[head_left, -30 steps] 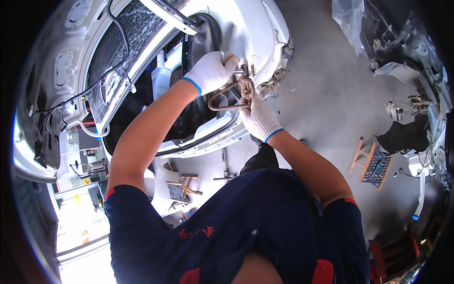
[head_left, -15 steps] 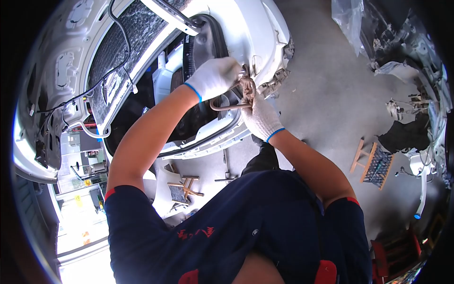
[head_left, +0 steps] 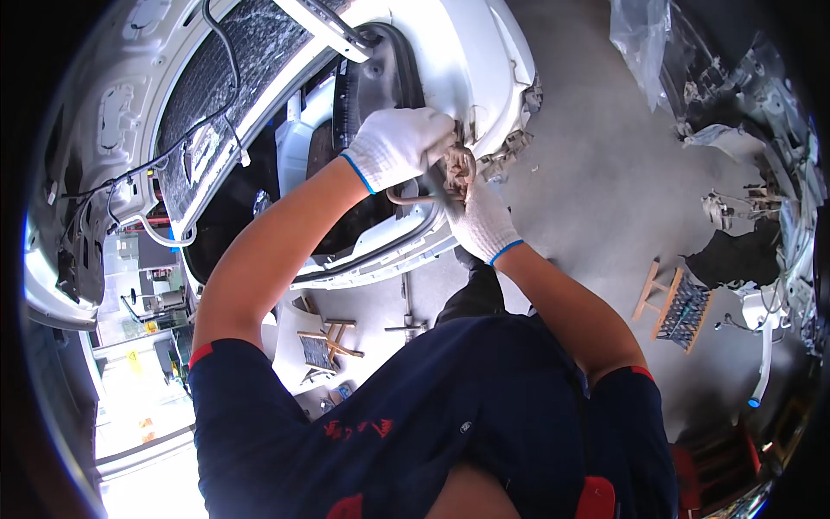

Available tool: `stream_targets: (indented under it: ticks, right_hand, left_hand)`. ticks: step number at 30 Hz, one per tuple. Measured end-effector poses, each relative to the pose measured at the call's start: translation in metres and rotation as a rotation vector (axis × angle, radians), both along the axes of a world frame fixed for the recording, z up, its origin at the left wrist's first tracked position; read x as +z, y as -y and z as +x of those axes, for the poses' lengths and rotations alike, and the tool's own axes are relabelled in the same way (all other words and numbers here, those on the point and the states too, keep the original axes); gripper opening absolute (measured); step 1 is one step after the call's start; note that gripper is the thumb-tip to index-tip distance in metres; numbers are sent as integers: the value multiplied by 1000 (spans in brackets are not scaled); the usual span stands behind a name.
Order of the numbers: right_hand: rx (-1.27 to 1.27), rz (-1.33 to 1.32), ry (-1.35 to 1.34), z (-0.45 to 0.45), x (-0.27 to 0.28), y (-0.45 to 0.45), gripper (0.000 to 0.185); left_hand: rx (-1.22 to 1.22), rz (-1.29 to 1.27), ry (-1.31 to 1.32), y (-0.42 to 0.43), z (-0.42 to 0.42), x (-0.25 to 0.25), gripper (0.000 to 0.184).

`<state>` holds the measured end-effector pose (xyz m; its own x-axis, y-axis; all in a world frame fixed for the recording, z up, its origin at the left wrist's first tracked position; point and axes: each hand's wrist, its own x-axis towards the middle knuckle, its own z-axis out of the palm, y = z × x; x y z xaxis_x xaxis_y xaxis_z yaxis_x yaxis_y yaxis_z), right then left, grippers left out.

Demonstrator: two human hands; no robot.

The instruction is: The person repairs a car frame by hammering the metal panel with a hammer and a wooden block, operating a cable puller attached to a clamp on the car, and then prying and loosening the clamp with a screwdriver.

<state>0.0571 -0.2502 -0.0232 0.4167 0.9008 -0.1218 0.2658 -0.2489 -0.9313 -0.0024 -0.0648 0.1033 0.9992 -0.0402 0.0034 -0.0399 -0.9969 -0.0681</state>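
Both of my hands wear white knit gloves with blue cuffs, at the rear corner of a white car body (head_left: pixel 471 52). My right hand (head_left: pixel 486 223) is closed around the lower end of a rusty metal hook (head_left: pixel 413 200) with chain-like links (head_left: pixel 456 166) bunched above it. The hook's curved end points left over the trunk opening. My left hand (head_left: pixel 398 143) is closed at the upper end of the links, against the car's corner. Its fingertips are partly hidden, so exactly what they pinch is hard to see.
The raised trunk lid (head_left: pixel 112 130) with hanging wiring (head_left: pixel 233 78) stands at left. A folding stool (head_left: pixel 681 310) is on the floor at right, another stool (head_left: pixel 322 348) below the car. Stripped car parts (head_left: pixel 743 199) and plastic sheeting (head_left: pixel 641 43) line the right side.
My left hand has shifted slightly right and down, covering the metal end that showed at its fingertips. The hook has turned a little and looks blurred. My right hand has stayed almost in place.
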Motion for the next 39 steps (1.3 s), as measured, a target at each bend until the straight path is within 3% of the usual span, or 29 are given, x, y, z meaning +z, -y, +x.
stream_targets:
  ticks: [2, 5, 6, 7, 8, 9, 10, 12, 14, 16, 17, 19, 20, 22, 23, 24, 25, 27, 28, 30, 31, 33, 34, 36, 38, 39]
  right_hand:
    - [-5, -14, -14, -1, 2, 0, 55]
    - [-46, 51, 33, -4, -7, 0, 49]
    - [-42, 64, 50, -3, -8, 0, 48]
    - [-34, 33, 53, -4, -12, -2, 48]
    - [-79, 251, 12, -5, -10, -5, 46]
    - [-68, 134, 41, -3, -12, -6, 45]
    - [-48, 2, 60, -2, -1, -2, 44]
    - [4, 58, 59, -4, -32, -9, 43]
    - [-10, 91, 36, -6, -45, -8, 43]
    - [-4, 119, 7, -7, -61, -10, 39]
    - [1, 158, -14, -10, -73, -12, 36]
    - [29, 213, -37, -4, -95, -26, 27]
    - [45, 189, -85, -1, -79, -27, 24]
    - [127, 238, -184, 7, -46, -26, 21]
    - [199, 309, -241, 11, -30, -22, 20]
    - [356, 109, -765, 22, -50, -30, 16]
    - [344, 87, -964, 27, -38, -26, 16]
    - [334, 27, -1254, 34, -22, -23, 17]
    - [298, 0, -1213, 32, 0, -21, 21]
    - [356, -4, -1052, 33, -20, -36, 22]
    - [370, 130, -1092, 28, -32, -43, 26]
    - [221, 68, -938, 20, -44, -51, 34]
    - [125, 78, -805, 16, -40, -55, 37]
    - [152, 2, -867, 18, -34, -48, 26]
    - [205, 77, -596, 18, -76, -66, 22]
    - [256, 101, -423, 18, -92, -68, 18]
  left_hand:
    - [227, -254, -95, 9, -2, 4, 21]
    - [1127, -1242, -265, 19, 21, 29, 37]
    - [1103, -1165, -289, 7, 19, 17, 35]
    - [824, -816, -148, 11, 9, 6, 34]
    - [540, -452, -9, 16, 5, 7, 33]
    - [339, -126, -245, 13, 7, 11, 18]
    - [245, 29, -276, 19, 6, 19, 13]
    - [224, -52, -111, 11, -5, 5, 14]
    - [494, -359, -166, 13, 2, 9, 28]
    - [1088, -1103, -331, 11, 15, 26, 30]
    - [1079, -946, -348, 12, 16, 21, 27]
    - [669, -414, -165, 13, 7, 0, 21]
    - [269, -60, -6, 13, -6, -6, 18]
    - [171, 76, 6, 15, -7, 3, 15]
    - [235, -131, -61, 18, -5, 14, 15]
    - [218, -271, 100, 2, -10, -14, 20]
    - [553, -521, -53, 7, 0, -4, 28]
    - [930, -950, -216, 3, 15, 4, 43]
    - [956, -987, -257, 10, 19, 15, 43]
    - [538, -296, -58, -1, 11, -16, 34]
    - [407, -197, -107, 5, 10, -5, 33]
    - [150, -1, -197, 21, 10, 27, 29]
    - [196, -73, -201, 22, 8, 27, 28]
    - [285, -209, -201, 21, 5, 29, 27]
    - [823, -644, -249, 22, 15, 25, 29]
    - [870, -839, -240, 18, 15, 19, 33]
